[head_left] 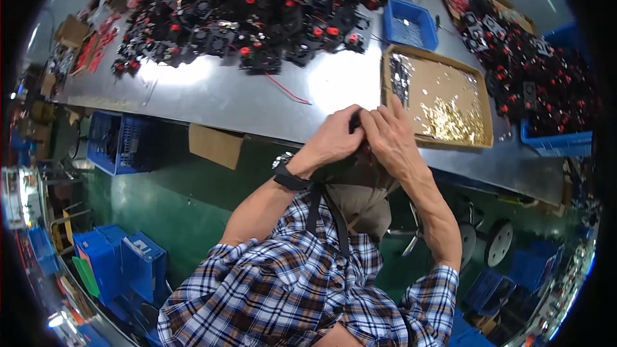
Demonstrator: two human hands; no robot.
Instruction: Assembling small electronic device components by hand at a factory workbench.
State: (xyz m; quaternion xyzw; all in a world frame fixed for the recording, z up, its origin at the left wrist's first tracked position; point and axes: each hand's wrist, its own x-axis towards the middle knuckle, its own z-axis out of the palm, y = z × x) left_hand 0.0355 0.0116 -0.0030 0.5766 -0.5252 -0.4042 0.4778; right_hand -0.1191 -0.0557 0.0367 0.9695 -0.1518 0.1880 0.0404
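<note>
Over the near edge of the metal table, my left hand point(335, 136) is closed round a small black part point(355, 120), most of which the fingers cover. My right hand point(389, 137) meets it from the other side, thumb and fingers drawn together against the left fingertips and one finger pointing up. What the right fingers pinch is hidden. Just beyond the right hand lies a shallow cardboard tray point(486, 110) holding a heap of small brass-coloured pieces point(450, 121) and, along its left side, dark slim pieces point(400, 76).
A large pile of black fan assemblies with red parts point(257, 13) covers the back of the table point(250, 99); a red wire point(288, 88) trails from it. A blue bin point(410, 24) stands behind the tray. More assemblies point(533, 77) are heaped at right. A blue crate point(119, 143) sits below, left.
</note>
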